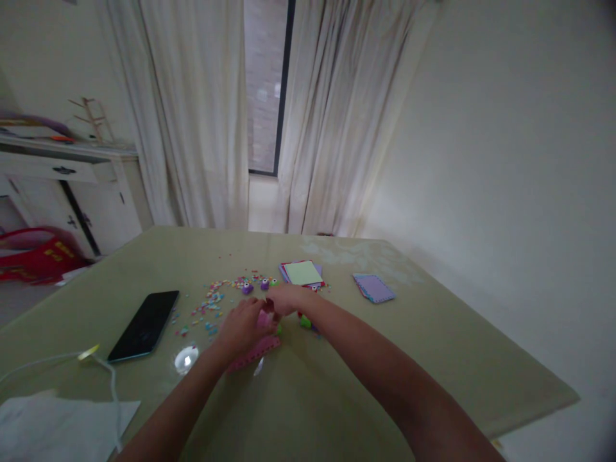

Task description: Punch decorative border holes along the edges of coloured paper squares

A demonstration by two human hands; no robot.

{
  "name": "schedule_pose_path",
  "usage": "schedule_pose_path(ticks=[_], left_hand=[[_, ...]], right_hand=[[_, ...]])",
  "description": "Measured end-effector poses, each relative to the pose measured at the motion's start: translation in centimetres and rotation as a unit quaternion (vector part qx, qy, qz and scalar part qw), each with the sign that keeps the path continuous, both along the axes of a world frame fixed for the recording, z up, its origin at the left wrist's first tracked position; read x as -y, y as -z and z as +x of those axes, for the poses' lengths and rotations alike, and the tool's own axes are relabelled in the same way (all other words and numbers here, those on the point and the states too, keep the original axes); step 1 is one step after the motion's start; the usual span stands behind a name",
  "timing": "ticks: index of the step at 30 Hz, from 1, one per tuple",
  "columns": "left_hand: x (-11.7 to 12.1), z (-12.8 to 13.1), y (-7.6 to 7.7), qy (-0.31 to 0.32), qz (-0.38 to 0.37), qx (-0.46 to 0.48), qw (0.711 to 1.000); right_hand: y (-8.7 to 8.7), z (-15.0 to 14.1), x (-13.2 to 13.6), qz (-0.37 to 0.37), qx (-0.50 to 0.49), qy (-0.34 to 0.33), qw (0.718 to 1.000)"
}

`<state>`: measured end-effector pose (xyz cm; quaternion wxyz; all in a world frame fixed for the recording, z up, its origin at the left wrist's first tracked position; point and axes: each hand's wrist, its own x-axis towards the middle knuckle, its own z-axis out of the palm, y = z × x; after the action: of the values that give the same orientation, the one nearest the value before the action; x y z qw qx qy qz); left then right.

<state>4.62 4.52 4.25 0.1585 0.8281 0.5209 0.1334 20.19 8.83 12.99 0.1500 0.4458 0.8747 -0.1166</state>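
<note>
Both my hands meet low over the table's middle. My left hand (pixel 244 328) lies over a pink sheet with a dotted edge (pixel 257 353), its fingers curled in towards a small pink piece (pixel 264 319). Fingers pointing down, my right hand (pixel 286 299) is closed right beside the left fingertips; what it pinches is hidden. Around them sit small purple figures with googly eyes (pixel 247 288) and a green one (pixel 305 321). Many tiny pastel pieces (pixel 214 297) lie scattered to the left and beyond the hands.
A black tablet or phone (pixel 147 324) lies at left, near a clear round item (pixel 186 359). A white cable (pixel 113 385) crosses a white sheet (pixel 43 427). Stacked coloured square cards (pixel 304 273) lie behind my hands, and purple cards (pixel 374 288) to the right.
</note>
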Motion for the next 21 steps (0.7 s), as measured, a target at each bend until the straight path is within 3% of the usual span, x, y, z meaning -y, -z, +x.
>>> schedule_pose_path(ticks=[4, 8, 11, 14, 18, 21], left_hand=[[1.9, -1.4, 1.5, -0.001, 0.044, -0.008, 0.999], [2.4, -2.1, 3.0, 0.012, 0.059, -0.012, 0.998], [2.5, -2.5, 3.4, 0.028, 0.059, -0.012, 0.998], [2.7, -3.0, 3.4, 0.041, 0.053, -0.012, 0.998], [3.1, -3.3, 3.4, 0.045, 0.046, -0.016, 0.998], [3.0, -3.4, 3.7, 0.041, 0.039, -0.011, 0.998]], right_hand=[[0.8, 2.7, 2.1, 0.001, -0.025, -0.013, 1.000], [1.4, 5.3, 4.2, 0.049, -0.018, 0.051, 0.997], [1.6, 6.4, 5.2, 0.104, -0.010, 0.107, 0.989], [2.0, 6.6, 5.6, 0.114, -0.033, 0.100, 0.988], [4.1, 7.4, 6.0, 0.133, -0.065, 0.106, 0.983], [6.5, 8.9, 6.9, 0.206, -0.144, 0.149, 0.956]])
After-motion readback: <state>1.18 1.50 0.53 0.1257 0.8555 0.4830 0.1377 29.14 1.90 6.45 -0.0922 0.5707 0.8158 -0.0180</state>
